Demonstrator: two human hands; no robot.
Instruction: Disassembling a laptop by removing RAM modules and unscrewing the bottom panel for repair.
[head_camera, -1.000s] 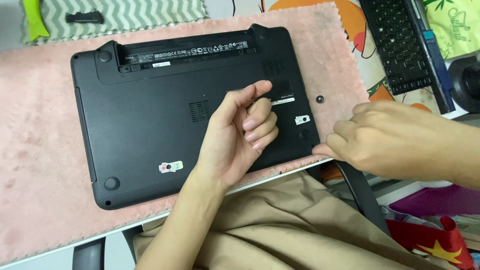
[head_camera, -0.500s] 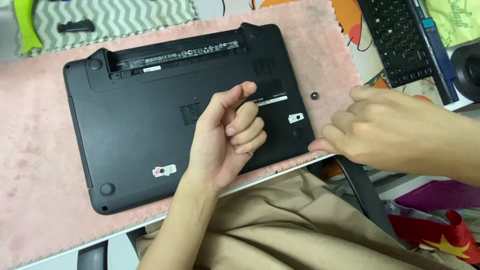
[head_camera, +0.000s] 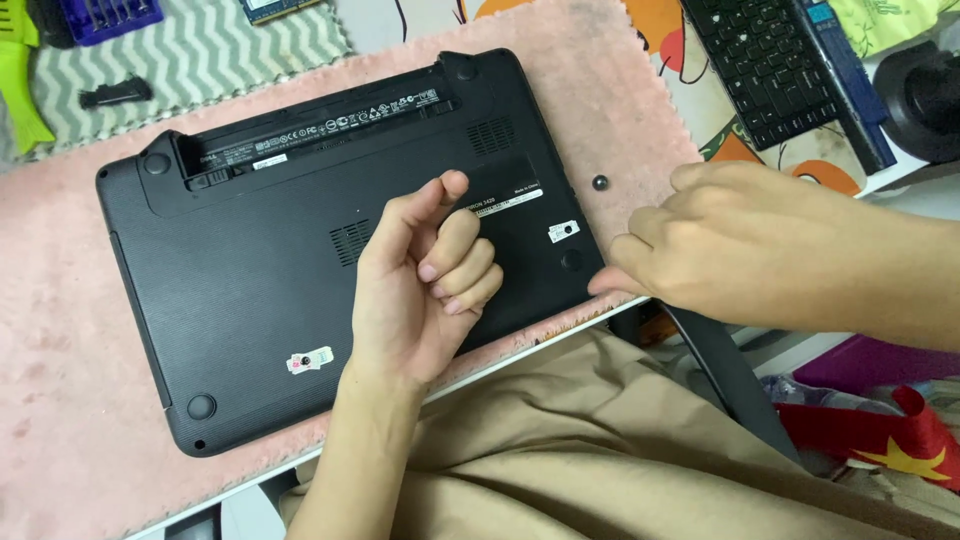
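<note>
Change: against the frame half a second back, we see our left hand (head_camera: 425, 290) in much the same curled pose over the laptop (head_camera: 250, 300), while our right hand (head_camera: 740, 255) keeps to the same near right corner; the view has shifted a little.
Lap: tan cloth (head_camera: 600, 440) covers our knees just below the table edge.
Left hand: fingers folded loosely into the palm, thumb and forefinger pinched together at the top; whether anything small sits in that pinch we cannot tell. It hovers over the laptop's middle.
Right hand: fingers bent, tips pressed to the laptop's near right corner; it grasps nothing we can see.
Laptop: black, lying bottom up on the pink mat (head_camera: 60, 330), its battery bay on the far side.
Beside it: a small black round piece (head_camera: 600, 183) rests on the mat just off the right edge.
Farther: a black keyboard (head_camera: 770, 60) at far right, a grey zigzag cloth (head_camera: 200, 60) at far left.
</note>
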